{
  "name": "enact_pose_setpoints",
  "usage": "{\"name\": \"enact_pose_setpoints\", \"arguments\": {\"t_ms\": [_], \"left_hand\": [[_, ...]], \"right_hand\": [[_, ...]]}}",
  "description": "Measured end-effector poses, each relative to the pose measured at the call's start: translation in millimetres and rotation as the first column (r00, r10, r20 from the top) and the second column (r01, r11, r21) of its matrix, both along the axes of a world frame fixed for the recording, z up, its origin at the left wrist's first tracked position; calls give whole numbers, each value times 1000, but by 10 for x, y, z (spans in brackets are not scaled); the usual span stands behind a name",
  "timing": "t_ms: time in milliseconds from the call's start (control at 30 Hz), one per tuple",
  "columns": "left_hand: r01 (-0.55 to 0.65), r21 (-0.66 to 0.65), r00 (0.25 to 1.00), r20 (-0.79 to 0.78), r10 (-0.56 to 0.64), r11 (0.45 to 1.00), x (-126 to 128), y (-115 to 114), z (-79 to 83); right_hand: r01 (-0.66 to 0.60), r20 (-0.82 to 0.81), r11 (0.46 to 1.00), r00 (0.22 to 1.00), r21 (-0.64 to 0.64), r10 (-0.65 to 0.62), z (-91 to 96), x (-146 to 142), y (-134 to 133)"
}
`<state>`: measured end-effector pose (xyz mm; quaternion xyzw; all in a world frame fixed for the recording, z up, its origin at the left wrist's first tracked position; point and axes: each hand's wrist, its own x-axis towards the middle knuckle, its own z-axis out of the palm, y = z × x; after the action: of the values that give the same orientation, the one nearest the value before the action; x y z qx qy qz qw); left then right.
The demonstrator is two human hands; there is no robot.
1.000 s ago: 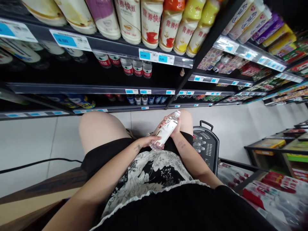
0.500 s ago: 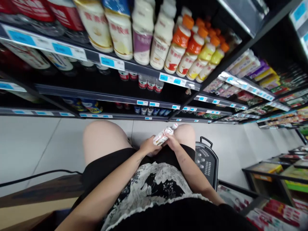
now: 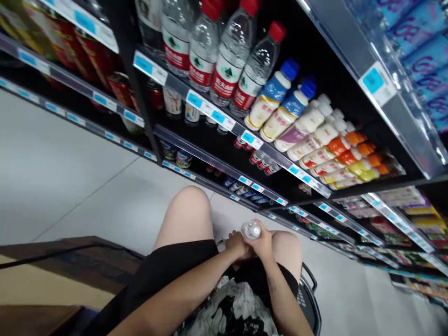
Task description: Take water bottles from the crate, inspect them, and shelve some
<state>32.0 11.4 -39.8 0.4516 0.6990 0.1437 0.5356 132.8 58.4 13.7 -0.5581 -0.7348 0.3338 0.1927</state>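
Observation:
I am seated facing a shop shelf, and both hands meet over my lap around a clear plastic bottle (image 3: pixel 251 230) whose cap end points up toward me. My left hand (image 3: pixel 236 244) is closed on its lower part. My right hand (image 3: pixel 263 242) wraps its upper part just under the cap. Most of the bottle's body is hidden by my fingers.
Black shelving holds water bottles with red labels (image 3: pixel 224 70), milk-drink bottles with coloured caps (image 3: pixel 315 144) and blue price tags (image 3: pixel 210 109). A dark basket (image 3: pixel 310 298) stands at my right knee. A wooden ledge (image 3: pixel 59 261) lies at the lower left on the white tile floor (image 3: pixel 70 177).
The view has swung up and left along the shelves. The bottle, lying slanted across my hands before, now stands end-on with its cap toward me.

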Motion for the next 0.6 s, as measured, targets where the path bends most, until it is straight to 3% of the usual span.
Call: {"name": "enact_pose_setpoints", "arguments": {"t_ms": [133,300,500,600], "left_hand": [[24,41,991,130,-29,999,140,-19,-119],[98,81,974,197,-112,992,231,-16,-264],[143,100,960,228,-163,985,309,73,-354],[156,205,936,281,-210,966,290,92,-330]], "right_hand": [[28,-130,994,991,108,-14,240,-586,534],[-32,-297,973,949,229,101,403,-1500,1137],[-90,-306,973,940,211,153,379,-2487,1511],[-172,-270,960,935,223,230,298,-2867,1691]]}}
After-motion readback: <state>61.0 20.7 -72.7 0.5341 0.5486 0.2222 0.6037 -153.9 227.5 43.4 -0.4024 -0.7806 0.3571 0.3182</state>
